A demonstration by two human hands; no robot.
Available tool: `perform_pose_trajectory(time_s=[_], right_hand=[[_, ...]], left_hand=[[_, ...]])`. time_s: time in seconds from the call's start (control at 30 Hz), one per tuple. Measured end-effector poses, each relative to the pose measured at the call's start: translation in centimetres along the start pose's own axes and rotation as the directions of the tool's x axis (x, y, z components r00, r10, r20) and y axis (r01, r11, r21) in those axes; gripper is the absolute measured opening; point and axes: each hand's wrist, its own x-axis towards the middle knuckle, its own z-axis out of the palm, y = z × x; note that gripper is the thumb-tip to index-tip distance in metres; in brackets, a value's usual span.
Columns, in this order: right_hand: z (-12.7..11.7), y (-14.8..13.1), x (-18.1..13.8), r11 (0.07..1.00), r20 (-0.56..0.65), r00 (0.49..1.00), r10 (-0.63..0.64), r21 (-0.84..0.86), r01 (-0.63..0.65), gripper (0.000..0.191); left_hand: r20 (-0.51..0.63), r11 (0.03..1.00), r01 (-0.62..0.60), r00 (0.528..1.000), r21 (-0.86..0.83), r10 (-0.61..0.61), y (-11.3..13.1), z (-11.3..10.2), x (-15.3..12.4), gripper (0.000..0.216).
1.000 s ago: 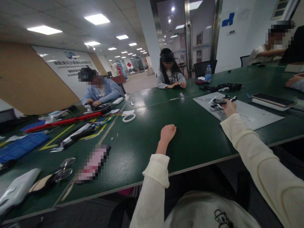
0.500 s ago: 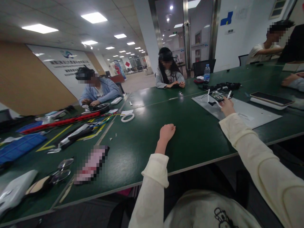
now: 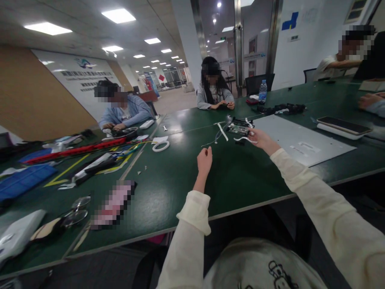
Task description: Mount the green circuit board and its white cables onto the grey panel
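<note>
My right grip [image 3: 261, 139] pinched the near right edge of a circuit-board assembly [image 3: 240, 129], located just left of the grey panel [image 3: 319, 138] on the green worktop [image 3: 177, 180]. My left grip [image 3: 205, 160] was curled near the assembly's thin wires [image 3: 215, 140]; whether it pinched one, I could not tell. A white ring [image 3: 159, 150] lay farther left

Holds a circuit-board device [image 3: 239, 128] in the right hand [image 3: 261, 139], just left of the gray panel [image 3: 309, 134]. Curls the left hand [image 3: 204, 160] farther left of the panel. Shows a bottle [image 3: 262, 92] beyond the panel.
</note>
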Motion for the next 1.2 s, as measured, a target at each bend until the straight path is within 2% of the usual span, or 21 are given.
perform_pose_trajectory(time_s=[0.07,0.13,0.2,0.3,0.37,0.53,0.77,0.87,0.97,1.03,1.1,1.2], right_hand=[[1.6,1.4,-0.9,0.996,0.076,0.993,0.088,0.019,-0.089,0.004],[2.8,2.6,-1.9,0.983,0.176,0.970,0.165,0.053,-0.177,0.003],[3.6,3.5,-2.9,0.972,0.267,0.943,0.199,0.066,-0.224,0.005],[3.9,4.8,-3.8,0.975,0.331,0.924,0.191,0.044,-0.218,0.011],[3.8,5.4,-3.9,0.978,0.336,0.923,0.186,0.030,-0.208,0.013],[3.5,6.1,-4.1,0.980,0.335,0.924,0.184,0.006,-0.197,0.015],[3.1,6.3,-3.9,0.987,0.311,0.939,0.149,0.003,-0.158,0.016],[2.8,6.7,-3.5,0.985,0.284,0.944,0.168,-0.073,-0.154,0.015],[2.3,6.8,-2.9,0.970,0.241,0.959,0.148,-0.224,-0.093,0.012],[1.7,6.6,-2.4,0.932,0.229,0.968,0.101,-0.362,-0.011,0.011],[1.0,6.2,-1.7,0.846,0.229,0.973,0.004,-0.519,0.119,0.010],[0.1,5.3,-0.7,0.589,0.230,0.942,-0.245,-0.737,0.333,0.012]], left_hand=[[0.068,0.976,0.089,0.995,-0.201,-0.077,-0.3,0.4,0.4,0.042],[0.123,0.909,0.170,0.983,-0.381,-0.133,-0.4,0.7,0.7,0.044],[0.126,0.834,0.213,0.977,-0.509,-0.173,-0.5,0.9,1.0,0.043],[0.094,0.757,0.222,0.973,-0.614,-0.209,-0.8,0.8,1.3,0.037],[0.075,0.741,0.237,0.966,-0.628,-0.246,-1.1,0.6,1.5,0.032],[0.005,0.779,0.263,0.948,-0.569,-0.317,-1.8,0.7,1.4,0.025],[0.053,0.735,0.268,0.952,-0.623,-0.302,-1.1,0.1,1.0,0.033],[0.048,0.724,0.281,0.945,-0.629,-0.325,-0.8,-0.2,0.9,0.038],[0.066,0.706,0.296,0.940,-0.643,-0.334,-0.6,-0.2,0.9,0.038],[0.104,0.674,0.300,0.943,-0.675,-0.315,-0.5,-0.1,1.0,0.036],[0.150,0.632,0.305,0.946,-0.713,-0.288,-0.3,0.0,1.1,0.035],[0.218,0.574,0.317,0.947,-0.755,-0.236,0.4,-0.1,1.1,0.036]])
